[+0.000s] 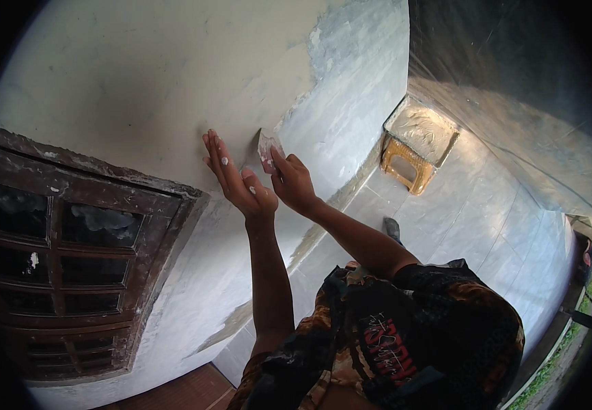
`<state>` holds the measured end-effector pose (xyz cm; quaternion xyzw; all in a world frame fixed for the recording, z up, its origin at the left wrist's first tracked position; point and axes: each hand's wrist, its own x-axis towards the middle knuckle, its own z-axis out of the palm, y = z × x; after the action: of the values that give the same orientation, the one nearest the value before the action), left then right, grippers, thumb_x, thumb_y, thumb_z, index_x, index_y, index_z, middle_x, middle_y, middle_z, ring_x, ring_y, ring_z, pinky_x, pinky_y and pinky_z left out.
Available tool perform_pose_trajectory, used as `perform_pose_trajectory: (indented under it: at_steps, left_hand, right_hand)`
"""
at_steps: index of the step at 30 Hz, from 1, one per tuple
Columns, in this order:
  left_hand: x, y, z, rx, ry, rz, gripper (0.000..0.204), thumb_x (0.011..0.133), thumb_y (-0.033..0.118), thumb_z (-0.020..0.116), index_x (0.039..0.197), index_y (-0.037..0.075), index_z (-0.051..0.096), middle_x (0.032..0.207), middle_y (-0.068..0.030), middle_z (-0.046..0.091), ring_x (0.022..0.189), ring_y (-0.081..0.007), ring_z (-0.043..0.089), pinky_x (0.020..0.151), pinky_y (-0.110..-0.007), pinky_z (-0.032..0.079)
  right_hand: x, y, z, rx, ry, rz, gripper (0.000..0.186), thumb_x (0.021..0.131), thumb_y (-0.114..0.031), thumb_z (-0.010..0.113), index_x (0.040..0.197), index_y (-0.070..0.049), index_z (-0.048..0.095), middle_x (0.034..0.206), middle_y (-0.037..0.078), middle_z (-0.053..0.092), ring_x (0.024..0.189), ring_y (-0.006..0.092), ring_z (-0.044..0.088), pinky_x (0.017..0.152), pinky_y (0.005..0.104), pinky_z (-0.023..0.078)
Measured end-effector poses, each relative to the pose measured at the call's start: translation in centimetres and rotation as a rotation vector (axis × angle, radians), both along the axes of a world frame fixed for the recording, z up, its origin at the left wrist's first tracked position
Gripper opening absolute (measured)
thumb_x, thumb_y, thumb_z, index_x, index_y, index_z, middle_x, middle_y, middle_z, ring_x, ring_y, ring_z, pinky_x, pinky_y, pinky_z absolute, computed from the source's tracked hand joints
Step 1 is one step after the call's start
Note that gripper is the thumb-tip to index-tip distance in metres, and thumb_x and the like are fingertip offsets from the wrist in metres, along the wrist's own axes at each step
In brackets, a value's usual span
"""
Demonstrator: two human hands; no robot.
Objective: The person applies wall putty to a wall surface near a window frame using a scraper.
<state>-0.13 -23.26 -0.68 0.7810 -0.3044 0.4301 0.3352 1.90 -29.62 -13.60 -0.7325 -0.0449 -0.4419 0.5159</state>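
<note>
My right hand (294,183) is closed around a putty knife (266,145), its blade smeared with pale filler and close to the wall (166,82). Just left of it, my left hand (244,188) is raised by the wall with its fingers stretched out and the thumb apart. White dabs of filler stick to its fingers and thumb. Whether the left palm touches the wall I cannot tell. Around both hands the wall is smooth and cream, while a rough-edged greyish patch (343,48) begins above and to the right.
A dark brown paned wooden window frame (50,253) is set in the wall at left. In the far corner, a tray of pale filler (422,130) rests on a yellow-brown plastic stool (405,164). Grey tiles (460,219) cover the floor; a translucent sheet (507,89) hangs at right.
</note>
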Motion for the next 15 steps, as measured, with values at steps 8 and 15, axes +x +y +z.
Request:
perform_pose_trajectory:
  at_steps: [8,15]
  left_hand:
    - [-0.6,-0.7,0.0,-0.012,0.012,-0.003,0.060,0.089,0.015,0.031,0.143,-0.012,0.035,0.151,-0.0275,0.036,0.144,-0.0427,0.028,0.118,-0.057,0.010]
    - [-0.2,0.3,-0.1,0.030,0.025,0.018,0.059,0.089,0.014,0.031,0.142,-0.013,0.037,0.151,-0.0268,0.037,0.145,-0.0417,0.027,0.118,-0.056,0.010]
  right_hand:
    - [5.8,-10.3,2.3,0.071,0.043,-0.330,0.050,0.078,0.005,0.059,0.128,0.011,0.054,0.070,0.012,0.055,0.067,0.0253,0.052,0.060,0.0368,0.046]
    - [1.1,-1.9,0.9,-0.013,0.009,-0.087,0.056,0.077,0.002,0.063,0.132,0.008,0.050,0.078,0.016,0.058,0.072,0.0309,0.057,0.063,0.0416,0.050]
